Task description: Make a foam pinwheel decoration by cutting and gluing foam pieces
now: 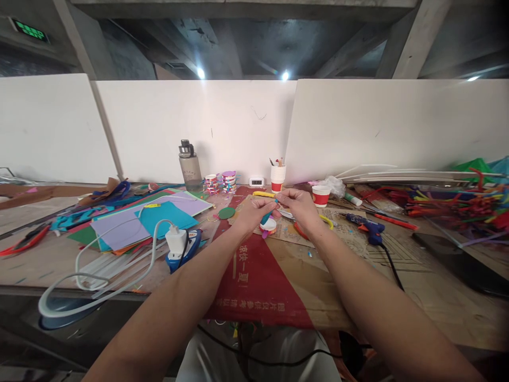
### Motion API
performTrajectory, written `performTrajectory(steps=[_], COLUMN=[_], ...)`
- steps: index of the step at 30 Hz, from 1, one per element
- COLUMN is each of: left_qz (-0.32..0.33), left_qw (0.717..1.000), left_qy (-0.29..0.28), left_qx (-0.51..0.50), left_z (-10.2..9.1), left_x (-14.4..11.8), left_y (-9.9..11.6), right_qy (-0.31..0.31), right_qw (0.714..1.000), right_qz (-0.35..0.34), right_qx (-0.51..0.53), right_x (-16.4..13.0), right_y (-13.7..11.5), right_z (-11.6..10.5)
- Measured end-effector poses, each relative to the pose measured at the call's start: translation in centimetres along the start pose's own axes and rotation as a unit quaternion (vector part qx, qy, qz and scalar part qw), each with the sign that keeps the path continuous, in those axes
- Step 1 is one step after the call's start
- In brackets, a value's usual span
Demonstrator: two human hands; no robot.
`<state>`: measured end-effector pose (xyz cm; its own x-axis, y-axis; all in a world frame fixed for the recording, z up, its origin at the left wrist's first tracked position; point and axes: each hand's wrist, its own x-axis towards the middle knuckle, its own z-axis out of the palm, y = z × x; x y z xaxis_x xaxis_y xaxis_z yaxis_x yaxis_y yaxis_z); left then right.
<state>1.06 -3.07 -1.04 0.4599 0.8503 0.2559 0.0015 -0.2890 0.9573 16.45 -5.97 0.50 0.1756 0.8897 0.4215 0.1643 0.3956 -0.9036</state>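
Both hands meet over the middle of the desk (pixel 397 297), well in from its near edge. The left hand (pixel 251 212) is clenched around a small teal piece (pixel 265 217), which pokes out from under its fingers; the piece is too small to tell its shape. The right hand (pixel 297 204) is pinched shut, thumb and fingertips brought together right beside the left hand's fingers; whatever it pinches is too small to make out. Just below the two hands, on a sheet of brown cardboard (pixel 314 276), sits a small round roll with white and orange rings (pixel 269 226), close under the teal piece. A yellow strip (pixel 263 194) lies just behind the left hand, and a round green disc (pixel 227 213) lies to its left.

A red banner with pale lettering (pixel 254 281) covers the desk from the hands to the near edge. Toward the left edge lie sheets of purple and teal paper (pixel 135 225), a white charger plugged into a blue power strip (pixel 181 245), and a thick white cable (pixel 85 281) looping off the near edge. Near the far edge stand a grey water bottle (pixel 190 167), a stack of small patterned rolls (pixel 221 182), a small white clock (pixel 256 181), and a paper cup holding tools (pixel 278 176). A second red-and-white cup (pixel 321 195) stands right of the hands. A blue glue gun (pixel 368 227) lies further right, and a heap of coloured pipe cleaners (pixel 457 204) fills the far right corner.
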Motion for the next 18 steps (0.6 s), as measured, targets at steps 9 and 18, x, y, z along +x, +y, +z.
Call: performTrajectory(steps=[9,18], left_qz=[0.015,-0.010], left_qw=[1.000,1.000], left_qy=[0.005,0.013], left_qx=[0.022,0.020], left_z=[-0.15,-0.14], left_x=[0.06,0.15], left_y=[0.17,-0.06], right_qy=[0.008,0.069], right_qw=[1.000,0.997], right_qz=[0.003,0.001], right_qx=[-0.004,0.017], right_x=[0.13,0.99], right_y=[0.35,0.77], right_z=[-0.11,-0.61])
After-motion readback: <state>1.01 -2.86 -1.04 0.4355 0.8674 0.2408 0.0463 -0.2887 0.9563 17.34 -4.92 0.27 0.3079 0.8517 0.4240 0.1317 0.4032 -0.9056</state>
